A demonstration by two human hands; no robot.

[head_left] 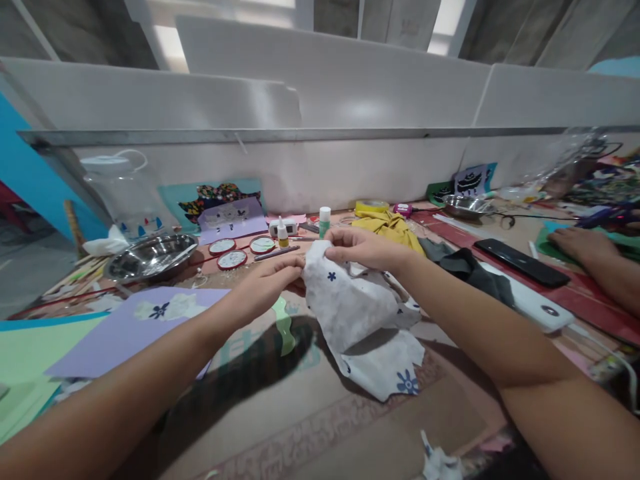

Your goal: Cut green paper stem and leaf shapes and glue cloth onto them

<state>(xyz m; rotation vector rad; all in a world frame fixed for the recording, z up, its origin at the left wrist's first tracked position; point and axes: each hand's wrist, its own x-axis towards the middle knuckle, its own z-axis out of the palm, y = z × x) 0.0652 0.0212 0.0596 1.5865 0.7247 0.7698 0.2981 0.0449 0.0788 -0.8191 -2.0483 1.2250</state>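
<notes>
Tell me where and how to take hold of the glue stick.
Pinch its green barrel just below the white cap, probably best from above: the glue stick stands upright, while the right hand and printed white cloth sit in front of it in this view.

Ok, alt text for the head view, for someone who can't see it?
A person's left hand and right hand pinch a white cloth with blue flowers. A metal bowl and purple sheet lie at left; another person's hand shows at right.
</notes>
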